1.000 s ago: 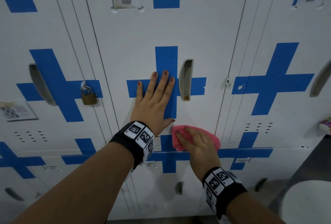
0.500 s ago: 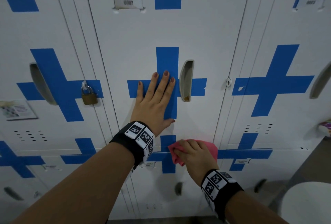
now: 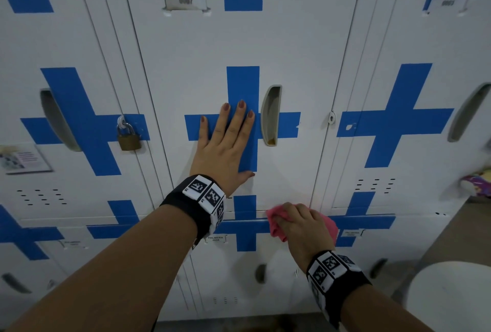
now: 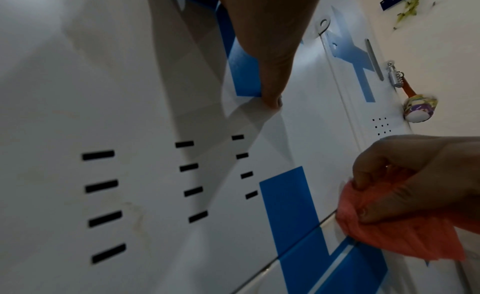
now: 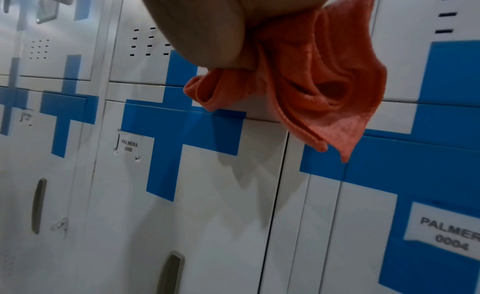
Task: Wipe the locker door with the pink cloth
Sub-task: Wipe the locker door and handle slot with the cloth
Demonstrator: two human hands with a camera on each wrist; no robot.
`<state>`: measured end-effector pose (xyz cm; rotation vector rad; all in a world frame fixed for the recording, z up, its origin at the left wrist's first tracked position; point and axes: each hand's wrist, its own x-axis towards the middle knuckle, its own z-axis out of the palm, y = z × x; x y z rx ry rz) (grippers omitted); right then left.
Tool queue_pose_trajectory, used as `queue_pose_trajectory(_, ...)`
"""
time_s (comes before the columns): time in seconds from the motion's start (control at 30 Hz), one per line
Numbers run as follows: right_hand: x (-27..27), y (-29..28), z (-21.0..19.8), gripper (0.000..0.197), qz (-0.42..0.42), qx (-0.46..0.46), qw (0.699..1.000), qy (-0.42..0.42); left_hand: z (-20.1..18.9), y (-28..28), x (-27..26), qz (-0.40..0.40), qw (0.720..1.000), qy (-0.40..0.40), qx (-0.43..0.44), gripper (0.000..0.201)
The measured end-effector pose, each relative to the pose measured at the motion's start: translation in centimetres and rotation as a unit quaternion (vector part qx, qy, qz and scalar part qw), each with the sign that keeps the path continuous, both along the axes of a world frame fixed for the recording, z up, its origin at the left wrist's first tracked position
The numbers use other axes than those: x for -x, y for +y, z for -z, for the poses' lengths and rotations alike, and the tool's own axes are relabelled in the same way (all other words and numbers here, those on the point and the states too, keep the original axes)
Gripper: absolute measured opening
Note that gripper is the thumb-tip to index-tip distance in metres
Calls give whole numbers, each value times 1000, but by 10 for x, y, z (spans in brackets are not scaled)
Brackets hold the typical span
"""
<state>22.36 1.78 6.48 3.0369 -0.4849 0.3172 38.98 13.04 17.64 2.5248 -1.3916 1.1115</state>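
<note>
Head view: right hand [image 3: 305,228] fingers bunch the pink cloth [image 3: 275,226] at the locker door [image 3: 239,47] bottom edge, left hand [image 3: 225,143] flat

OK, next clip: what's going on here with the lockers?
A person is wiping a white locker door that bears a blue cross. The left hand lies flat on the door beside its recessed handle, fingers straight. The right hand grips a bunched pink cloth and presses it at the door's bottom edge, on the seam with the locker below. A brass padlock hangs on the neighbouring door.
</note>
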Motion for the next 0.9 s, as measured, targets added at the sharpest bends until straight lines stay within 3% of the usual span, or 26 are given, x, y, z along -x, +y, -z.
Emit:
queue_pose_trajectory(0.23, 16, -6, -5, 53, 70, -45, 996, 5, 0, 0, 0, 3, 1000, -3, 2, 126)
queue_pose_trajectory(0.43, 11, -11, -19, 62, 114, -38, 969, -216, 0, 0, 0, 1, 1000, 1, 1, 127)
queue_pose_trajectory(0.5, 4, -14, -21, 66, 99, -27, 966, -236, -1, 0, 0, 0, 1000, 3, 0, 127)
queue_pose_trajectory(0.7, -1, -15, 13, 78, 51, -56, 990, -122, 0, 0, -1, 9, 1000, 11, 3, 127)
queue_pose_trajectory(0.9, -3, -7, 41, 87, 47, -58, 994, -77, 0, 0, -1, 6, 1000, 9, -2, 126)
